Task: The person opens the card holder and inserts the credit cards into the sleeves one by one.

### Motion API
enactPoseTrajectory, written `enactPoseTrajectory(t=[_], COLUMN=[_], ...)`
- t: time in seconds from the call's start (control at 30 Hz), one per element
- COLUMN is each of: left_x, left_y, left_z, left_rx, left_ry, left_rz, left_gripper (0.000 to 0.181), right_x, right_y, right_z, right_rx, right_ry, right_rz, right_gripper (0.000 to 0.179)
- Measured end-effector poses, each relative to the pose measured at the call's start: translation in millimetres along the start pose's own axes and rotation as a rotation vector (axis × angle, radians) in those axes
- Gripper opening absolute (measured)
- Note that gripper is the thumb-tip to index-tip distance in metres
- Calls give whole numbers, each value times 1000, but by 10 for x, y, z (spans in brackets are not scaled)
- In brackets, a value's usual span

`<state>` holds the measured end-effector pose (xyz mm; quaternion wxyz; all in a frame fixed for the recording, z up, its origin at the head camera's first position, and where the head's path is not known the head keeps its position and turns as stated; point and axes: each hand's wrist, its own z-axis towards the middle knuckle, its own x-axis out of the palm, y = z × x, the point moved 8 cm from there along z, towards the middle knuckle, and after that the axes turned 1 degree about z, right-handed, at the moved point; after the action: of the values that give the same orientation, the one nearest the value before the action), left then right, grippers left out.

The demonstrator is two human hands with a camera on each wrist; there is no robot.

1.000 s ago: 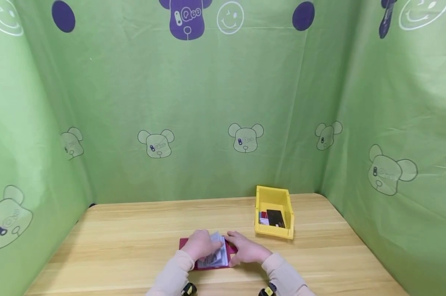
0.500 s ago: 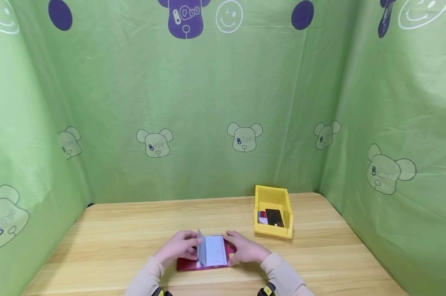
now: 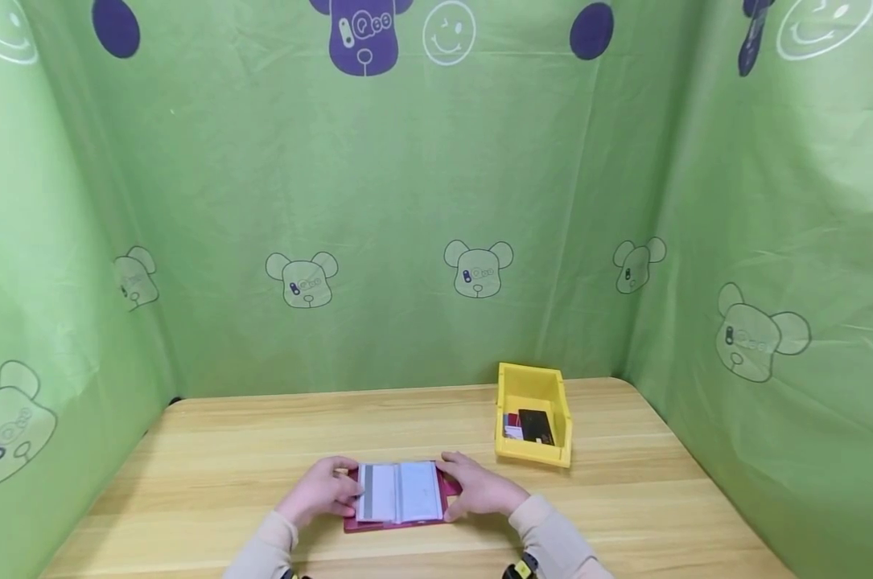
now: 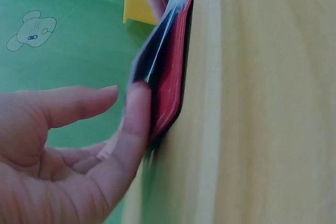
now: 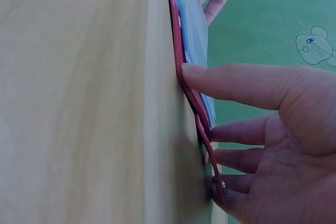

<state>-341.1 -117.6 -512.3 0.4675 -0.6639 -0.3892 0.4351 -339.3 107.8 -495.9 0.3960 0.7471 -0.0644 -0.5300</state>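
Note:
A card holder lies spread on the table, with a dark red cover and clear plastic sleeves. My left hand is at its left edge. In the left wrist view, one fingertip touches the edge of a raised sleeve, and another digit stands apart from it. My right hand holds the right edge. The right wrist view shows its thumb on the red cover and its other fingers along the strap, which has a metal snap.
A yellow bin stands at the back right of the wooden table, with a black card and a few small coloured cards inside. Green patterned curtains enclose the back and both sides.
My left hand has moved left, turning a clear sleeve over from right to left, so that the sleeves now lie spread on both sides. My right hand has stayed at the right edge.

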Motion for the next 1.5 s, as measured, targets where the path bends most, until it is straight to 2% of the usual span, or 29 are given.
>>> enactPoseTrajectory(t=[0.1,0.17,0.3,0.4,0.5,0.6,0.7,0.77,0.87,1.23,1.37,1.5], left_x=[-54,-92,-177,-211,-194,-134,-70,-39,-11,20,16,5], left_y=[-10,-41,-138,-186,-210,-225,-215,-201,-185,-142,-124,-132], left_z=[-27,-45,-67,-68,-71,-96,-133,-153,-168,-153,-149,-162], left_rx=[-31,-28,38,104,168,223,245,244,244,243,242,250], left_ry=[-48,-81,-145,-157,-107,-7,87,129,156,158,158,156], left_rz=[58,115,292,418,515,595,661,677,698,733,736,737], left_gripper=[57,55,54,55,66,84,98,103,104,101,101,100], right_x=[1,3,6,6,8,11,16,16,15,-21,-124,-329], right_y=[-4,-9,-22,-23,-23,-24,-24,-27,-28,-22,-11,-29], right_z=[5,7,8,7,8,14,14,13,12,-4,-29,-77], right_rx=[-1,-2,-1,0,1,2,6,10,13,-6,-31,-46], right_ry=[-3,-6,-10,-11,-11,-10,-4,0,3,-4,-23,-26], right_rz=[-3,-5,-2,2,3,3,4,5,7,1,28,109], right_gripper=[88,88,88,88,88,88,87,87,86,88,87,80])
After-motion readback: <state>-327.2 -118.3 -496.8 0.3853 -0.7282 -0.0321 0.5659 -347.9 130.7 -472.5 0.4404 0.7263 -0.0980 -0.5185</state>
